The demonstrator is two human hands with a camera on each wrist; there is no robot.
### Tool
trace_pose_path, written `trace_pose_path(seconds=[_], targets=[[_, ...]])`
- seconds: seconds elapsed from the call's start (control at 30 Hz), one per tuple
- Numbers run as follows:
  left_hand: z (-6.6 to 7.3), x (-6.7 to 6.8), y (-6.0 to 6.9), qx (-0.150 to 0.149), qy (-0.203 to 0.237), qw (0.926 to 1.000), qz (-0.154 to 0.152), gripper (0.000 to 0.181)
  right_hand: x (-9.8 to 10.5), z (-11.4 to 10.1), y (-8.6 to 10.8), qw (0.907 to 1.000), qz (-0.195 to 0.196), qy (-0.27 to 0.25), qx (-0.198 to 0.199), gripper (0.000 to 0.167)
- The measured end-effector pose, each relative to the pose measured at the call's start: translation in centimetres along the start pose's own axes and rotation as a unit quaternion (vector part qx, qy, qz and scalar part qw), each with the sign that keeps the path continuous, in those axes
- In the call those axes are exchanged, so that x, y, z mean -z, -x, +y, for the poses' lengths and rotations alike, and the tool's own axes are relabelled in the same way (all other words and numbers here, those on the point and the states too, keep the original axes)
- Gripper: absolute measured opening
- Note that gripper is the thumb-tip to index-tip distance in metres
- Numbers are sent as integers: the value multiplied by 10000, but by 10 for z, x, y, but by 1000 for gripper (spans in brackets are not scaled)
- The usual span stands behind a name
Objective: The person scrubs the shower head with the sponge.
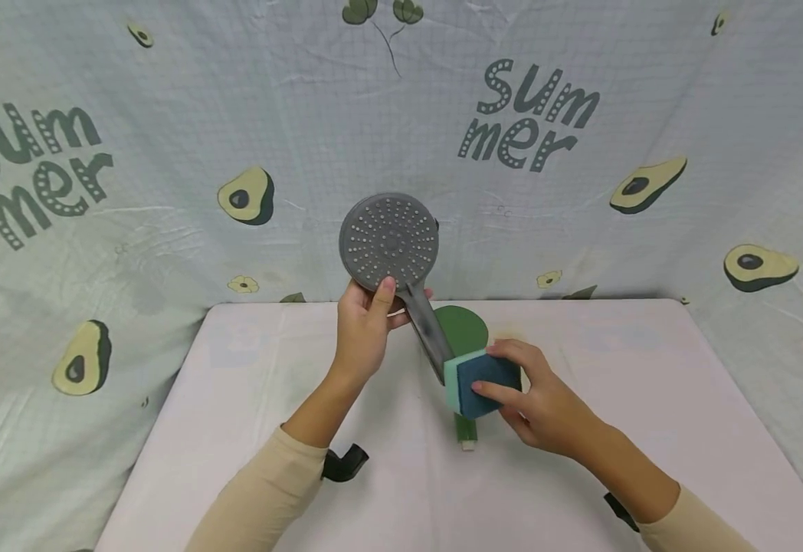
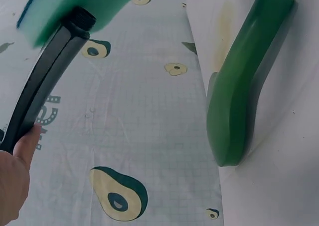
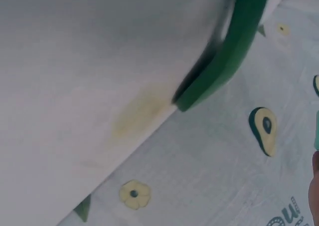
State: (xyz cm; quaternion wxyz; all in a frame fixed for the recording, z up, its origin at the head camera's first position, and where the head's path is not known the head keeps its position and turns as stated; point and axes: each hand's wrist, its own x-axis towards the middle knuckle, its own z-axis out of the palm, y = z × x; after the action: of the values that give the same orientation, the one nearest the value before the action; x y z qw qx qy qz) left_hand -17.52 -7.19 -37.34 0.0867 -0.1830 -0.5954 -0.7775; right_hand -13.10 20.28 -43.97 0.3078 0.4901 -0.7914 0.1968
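A grey hand shower [image 1: 389, 241] is held up by my left hand [image 1: 365, 330], its nozzle face turned toward me. The thumb lies at the lower rim of the round head, and the handle slants down to the right. My right hand [image 1: 535, 399] pinches a sponge [image 1: 487, 383], dark blue on one side and light teal on the other, at the handle's lower end. In the left wrist view the handle's threaded tip [image 2: 82, 19] meets the teal sponge [image 2: 109, 6]. The right wrist view catches just a fingertip [image 3: 314, 191] and a sliver of sponge.
A green shower-head-shaped object [image 1: 462, 330] with a white tip lies on the pale table [image 1: 250, 383], behind the sponge. Black bent pieces [image 1: 346, 463] show beside both forearms. A cloth with avocado prints [image 1: 246, 196] hangs behind the table's far edge.
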Motion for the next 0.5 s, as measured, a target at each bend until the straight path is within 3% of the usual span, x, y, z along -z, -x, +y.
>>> trace_pose_path(seconds=[0.13, 0.27, 0.33, 0.43, 0.5], targets=[[0, -2, -2, 122, -34, 9997, 212, 40, 8, 0, 7, 9989, -75, 460, 74, 34], [-1, -5, -2, 228, -90, 9988, 415, 38, 7, -8, -2, 9921, -325, 1162, 336, 39], [-3, -7, -2, 256, -142, 9984, 483, 37, 1, -14, -10, 9842, -420, 1553, 733, 39], [-4, -10, -2, 253, -184, 9980, 547, 37, -6, -23, -22, 9625, -445, 2224, 1487, 37], [-4, -11, -2, 263, -268, 9974, 607, 37, -7, -27, -27, 9536, -468, 2426, 1722, 34]])
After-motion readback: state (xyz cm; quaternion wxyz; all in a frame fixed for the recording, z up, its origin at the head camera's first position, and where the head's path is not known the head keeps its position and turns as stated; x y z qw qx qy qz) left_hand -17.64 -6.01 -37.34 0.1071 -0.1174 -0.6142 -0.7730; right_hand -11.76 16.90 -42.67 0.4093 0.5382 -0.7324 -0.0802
